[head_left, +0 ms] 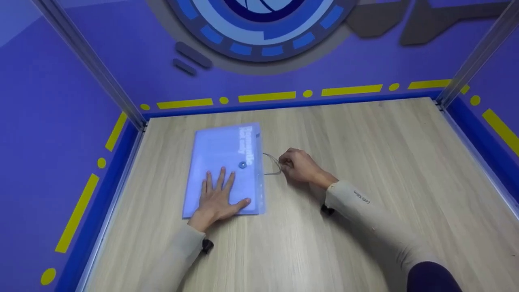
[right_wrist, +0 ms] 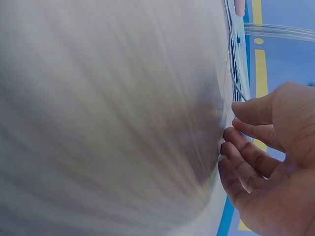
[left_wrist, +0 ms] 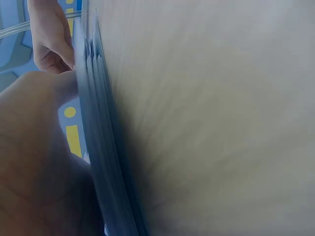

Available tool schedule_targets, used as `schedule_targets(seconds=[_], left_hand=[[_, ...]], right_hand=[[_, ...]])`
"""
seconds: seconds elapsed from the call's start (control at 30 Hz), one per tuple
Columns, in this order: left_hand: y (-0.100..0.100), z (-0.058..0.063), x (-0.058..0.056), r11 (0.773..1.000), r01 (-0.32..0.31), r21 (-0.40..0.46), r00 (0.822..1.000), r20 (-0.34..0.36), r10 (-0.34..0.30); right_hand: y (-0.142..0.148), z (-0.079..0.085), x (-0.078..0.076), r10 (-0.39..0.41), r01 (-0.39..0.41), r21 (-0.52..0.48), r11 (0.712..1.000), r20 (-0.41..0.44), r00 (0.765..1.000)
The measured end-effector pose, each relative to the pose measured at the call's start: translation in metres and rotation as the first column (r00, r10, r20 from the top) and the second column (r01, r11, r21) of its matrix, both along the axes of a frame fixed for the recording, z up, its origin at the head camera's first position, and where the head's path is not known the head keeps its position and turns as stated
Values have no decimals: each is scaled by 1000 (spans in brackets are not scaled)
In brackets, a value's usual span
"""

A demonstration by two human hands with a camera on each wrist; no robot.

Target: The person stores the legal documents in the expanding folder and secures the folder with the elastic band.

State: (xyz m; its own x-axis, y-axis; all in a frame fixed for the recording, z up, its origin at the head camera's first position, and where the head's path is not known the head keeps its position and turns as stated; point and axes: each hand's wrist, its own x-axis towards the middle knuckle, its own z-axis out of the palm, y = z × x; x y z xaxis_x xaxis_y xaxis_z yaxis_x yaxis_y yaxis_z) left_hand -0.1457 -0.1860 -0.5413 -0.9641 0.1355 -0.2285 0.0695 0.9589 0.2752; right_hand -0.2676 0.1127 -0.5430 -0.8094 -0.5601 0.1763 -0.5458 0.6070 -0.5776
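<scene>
A translucent bluish document folder [head_left: 219,150] lies flat on the table, with white lettering and a round button [head_left: 242,165] on its flap. My left hand [head_left: 217,202] rests on its lower part, fingers spread and straight. From the folder's right edge a thin cord [head_left: 274,174] loops out. Just right of the folder, my right hand [head_left: 301,165] pinches the end of that loop between thumb and forefinger, the other fingers curled. The right wrist view shows the cord [right_wrist: 233,73] running to the thumb tip. Layered folder edges [left_wrist: 101,123] appear in the left wrist view.
The wood-grain table [head_left: 365,154] is bounded by blue-purple panels with yellow dashes at the left, back and right. Metal posts [head_left: 93,61] stand at the back corners. Both forearms wear light sleeves, and a dark object sits under each wrist.
</scene>
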Motion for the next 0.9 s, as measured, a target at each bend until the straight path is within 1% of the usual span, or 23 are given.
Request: schedule_targets(seconds=[0.17, 0.27, 0.4, 0.53, 0.63, 0.7, 0.9], left_hand=[[1, 1, -2, 1000, 1, -16, 1000, 23, -1], [1, 2, -2, 1000, -2, -13, 1000, 26, 2], [2, 3, -2, 1000, 1, -9, 1000, 21, -1], [2, 3, -3, 1000, 4, -9, 1000, 14, -4], [2, 2, -3, 1000, 1, -5, 1000, 7, -1], [1, 2, -3, 1000, -3, 1, 1000, 6, 3], [0, 2, -2, 1000, -6, -10, 1000, 13, 6]], right_hand=[[-1, -1, -1, -1, 1, 2, 1000, 10, 1000], [-2, 0, -3, 9, -9, -21, 1000, 16, 1000], [-4, 0, -4, 21, -19, -65, 998, 44, 999], [-8, 1, -5, 17, -3, -116, 993, 122, 992], [-12, 3, -6, 9, 22, -162, 986, 185, 983], [-15, 3, -6, 15, 27, -190, 981, 213, 977], [-22, 3, -5, 47, 33, -250, 968, 311, 949]])
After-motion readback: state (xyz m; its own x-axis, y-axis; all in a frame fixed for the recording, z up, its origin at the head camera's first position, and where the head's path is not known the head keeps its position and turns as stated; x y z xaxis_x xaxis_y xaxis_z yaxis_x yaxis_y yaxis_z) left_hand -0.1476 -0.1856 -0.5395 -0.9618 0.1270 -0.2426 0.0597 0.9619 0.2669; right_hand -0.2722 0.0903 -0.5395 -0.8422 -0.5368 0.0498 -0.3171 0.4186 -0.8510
